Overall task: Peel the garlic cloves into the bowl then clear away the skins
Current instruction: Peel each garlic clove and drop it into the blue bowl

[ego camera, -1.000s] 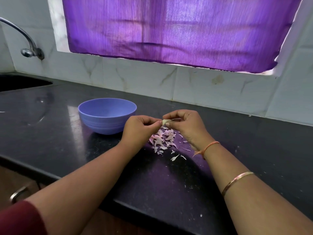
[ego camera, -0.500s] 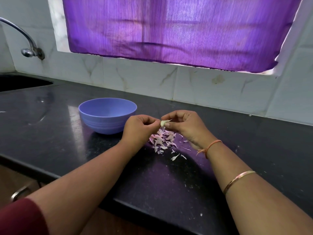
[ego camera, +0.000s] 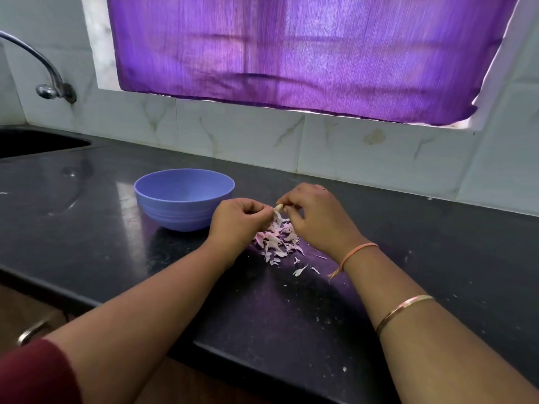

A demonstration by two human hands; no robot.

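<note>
Garlic clove (ego camera: 279,207) in right hand (ego camera: 319,218)

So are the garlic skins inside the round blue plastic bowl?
No, the pinkish papery skins lie on the black counter beside the blue bowl.

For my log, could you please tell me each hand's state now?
Left hand: pinching the garlic clove.
Right hand: holding the same clove.

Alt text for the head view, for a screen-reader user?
The right hand holds a garlic clove while the left hand pinches its skin, above a pile of pinkish skins on a dark countertop. A blue bowl stands just left of the hands; a purple curtain hangs behind.
</note>
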